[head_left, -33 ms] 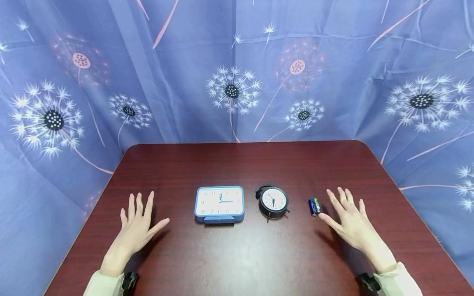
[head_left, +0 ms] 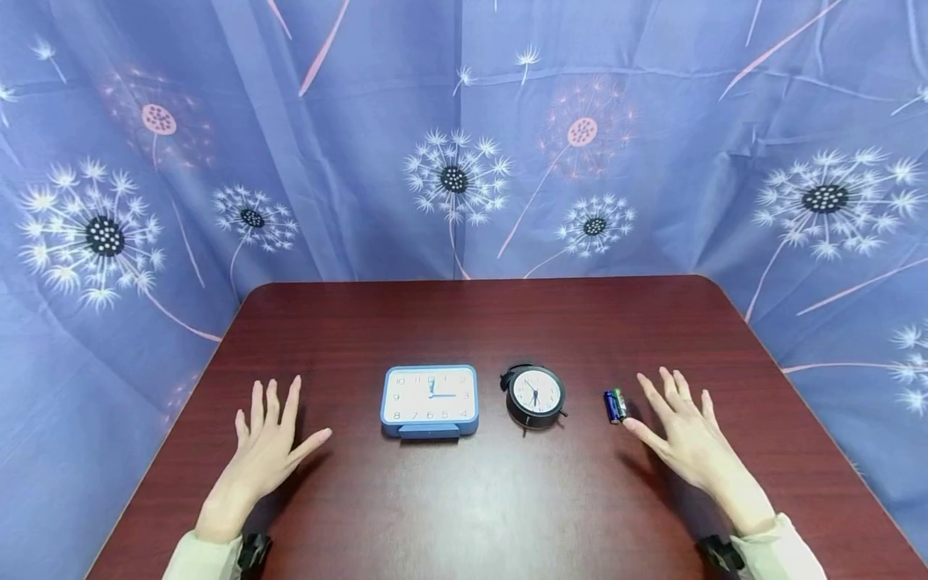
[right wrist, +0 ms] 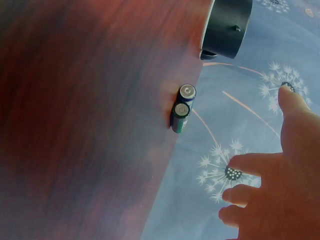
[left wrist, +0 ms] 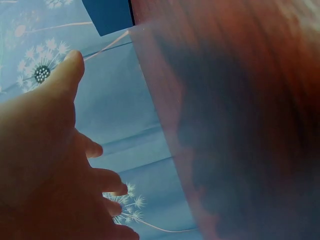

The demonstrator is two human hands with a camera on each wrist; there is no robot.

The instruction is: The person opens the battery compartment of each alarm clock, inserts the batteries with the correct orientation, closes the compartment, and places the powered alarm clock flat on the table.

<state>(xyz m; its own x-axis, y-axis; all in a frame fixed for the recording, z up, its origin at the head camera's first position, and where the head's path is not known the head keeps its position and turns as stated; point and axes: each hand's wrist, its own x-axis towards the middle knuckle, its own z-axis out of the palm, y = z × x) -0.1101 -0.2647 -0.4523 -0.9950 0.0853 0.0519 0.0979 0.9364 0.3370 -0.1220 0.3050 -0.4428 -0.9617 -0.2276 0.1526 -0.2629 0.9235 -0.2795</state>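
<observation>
My left hand [head_left: 263, 459] hovers above the left side of the table, fingers spread and holding nothing. To its right stands a blue rectangular clock [head_left: 429, 396] with a white dial. A round black alarm clock [head_left: 535, 393] sits right of that one, tilted back. Two small batteries, a blue battery [head_left: 611, 408] and a green battery [head_left: 620, 402], lie side by side farther right. Just beyond them, my right hand [head_left: 689, 439] is held with fingers apart and nothing in it; its thumb is close to the batteries. The right wrist view shows a gap between that thumb and the green battery [right wrist: 178, 124].
The dark red wooden table [head_left: 464, 322] has rounded far corners. A blue curtain with dandelion prints [head_left: 362, 161] hangs behind it and along both sides. Each wrist wears a black strap, the left strap [head_left: 255, 553] and the right strap [head_left: 721, 554].
</observation>
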